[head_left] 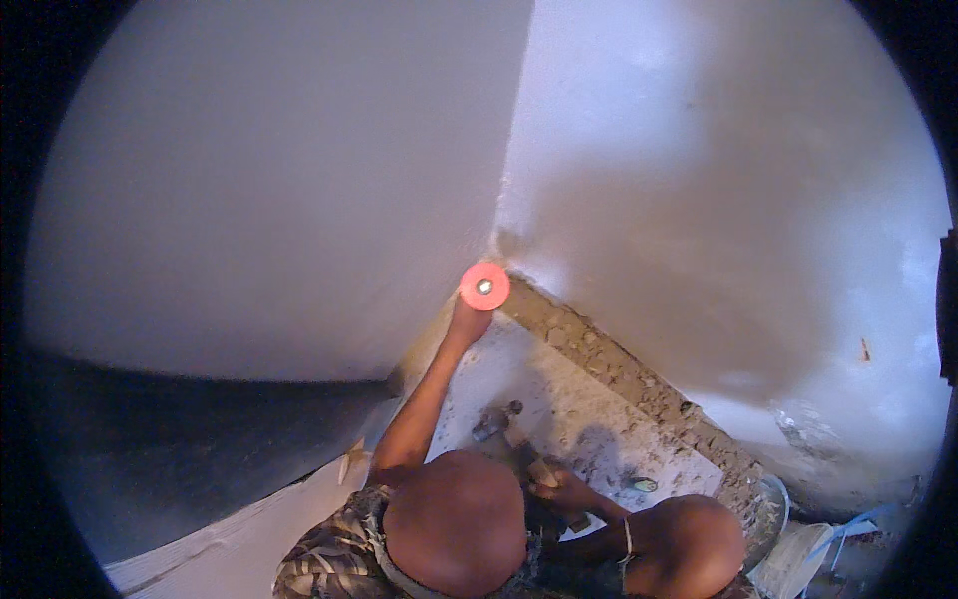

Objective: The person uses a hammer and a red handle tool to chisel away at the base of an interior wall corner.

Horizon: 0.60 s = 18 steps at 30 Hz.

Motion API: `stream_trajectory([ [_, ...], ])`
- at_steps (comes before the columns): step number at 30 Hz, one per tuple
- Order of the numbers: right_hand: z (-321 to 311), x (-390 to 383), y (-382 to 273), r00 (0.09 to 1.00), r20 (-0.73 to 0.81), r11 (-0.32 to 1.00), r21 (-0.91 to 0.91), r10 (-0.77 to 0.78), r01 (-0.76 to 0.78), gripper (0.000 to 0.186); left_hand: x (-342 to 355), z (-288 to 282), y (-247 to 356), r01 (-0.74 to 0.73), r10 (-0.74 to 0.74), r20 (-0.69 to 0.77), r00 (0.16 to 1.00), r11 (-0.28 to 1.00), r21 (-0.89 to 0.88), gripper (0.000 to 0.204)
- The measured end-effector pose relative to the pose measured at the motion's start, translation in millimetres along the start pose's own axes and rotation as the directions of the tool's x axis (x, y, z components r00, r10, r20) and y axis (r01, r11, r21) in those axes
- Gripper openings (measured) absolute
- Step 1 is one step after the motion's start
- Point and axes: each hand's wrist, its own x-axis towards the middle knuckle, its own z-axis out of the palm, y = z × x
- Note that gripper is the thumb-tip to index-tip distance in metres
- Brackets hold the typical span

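Note:
My left arm reaches forward to the corner where two walls meet. There my left hand (pixel 471 321) is closed round a chisel, seen end-on. Its round red guard (pixel 471 294) covers most of my fingers, and a bright metal striking end shows in the middle. The chisel's tip is hidden below. Lower and nearer my knees, my right hand (pixel 567 488) grips the wooden handle of a hammer (pixel 492 423). The hammer's dark metal head points up and left, over the pale floor (pixel 559 379), apart from the chisel.
A rough strip of broken mortar (pixel 624 374) runs along the foot of the right wall (pixel 718 250). Crumbs litter the floor. A small greenish round object (pixel 645 485) lies right of my right hand. A pale bucket-like container (pixel 793 561) and a blue cord (pixel 848 527) sit at lower right.

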Motion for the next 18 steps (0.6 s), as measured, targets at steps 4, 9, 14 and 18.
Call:
stream_trajectory([
  [4,-9.0,9.6,-10.7,0.963,0.142,0.973,-0.011,0.230,-0.231,0.042,5.9,-11.6,10.6,0.122,-0.124,0.078,0.989,0.992,0.033,0.026],
  [9,4.8,20.7,39.9,0.986,-0.051,0.986,0.045,-0.159,0.161,0.052,-1.6,-3.8,15.3,0.060,-0.063,-0.071,0.996,0.997,-0.040,0.028],
  [14,-4.5,2.9,-34.5,0.992,0.031,0.984,0.120,0.126,-0.129,0.052,12.5,-13.8,3.9,-0.047,0.045,0.041,0.998,0.998,0.046,0.036],
  [18,-8.4,13.9,-2.3,0.915,0.202,0.936,-0.024,0.348,-0.351,0.050,23.2,-13.4,-1.9,0.079,-0.092,0.250,0.964,0.995,0.062,0.039],
])
